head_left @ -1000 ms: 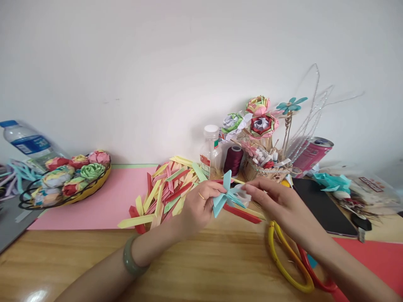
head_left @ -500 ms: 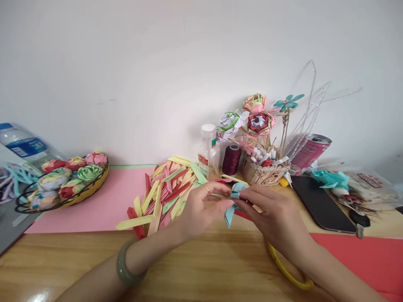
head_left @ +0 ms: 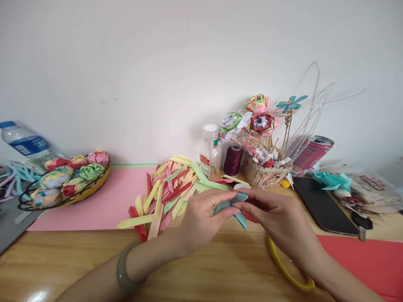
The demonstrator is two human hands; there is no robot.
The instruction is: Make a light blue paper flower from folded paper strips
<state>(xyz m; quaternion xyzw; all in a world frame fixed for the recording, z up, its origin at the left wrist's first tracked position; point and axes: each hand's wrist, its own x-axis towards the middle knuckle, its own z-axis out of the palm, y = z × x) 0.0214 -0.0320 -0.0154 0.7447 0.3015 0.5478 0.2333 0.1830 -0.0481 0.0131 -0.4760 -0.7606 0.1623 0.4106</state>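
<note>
Both hands meet over the wooden table [head_left: 220,268], pinching a small light-blue folded paper piece [head_left: 234,207]. My left hand [head_left: 204,216], with a gold ring and a green bangle on the wrist, grips its left side with closed fingers. From the right, my right hand [head_left: 273,216] pinches the same piece. A blue tip sticks out below the fingers. Just behind the left hand lies a pile of folded paper strips [head_left: 171,191] in yellow, red, pink and green.
A basket of paper roses [head_left: 64,180] sits at the left on pink paper [head_left: 103,205], beside a water bottle [head_left: 23,142]. Behind the hands stand a small bottle [head_left: 210,151], a thread spool [head_left: 233,160], a basket of paper flowers [head_left: 262,172], a can [head_left: 311,153] and a phone [head_left: 321,203]. Yellow-handled scissors [head_left: 288,272] lie under my right forearm.
The blue piece was spread like a star in my left hand a second ago. Both hands have closed on it and turned it, so it now lies flatter between the fingers.
</note>
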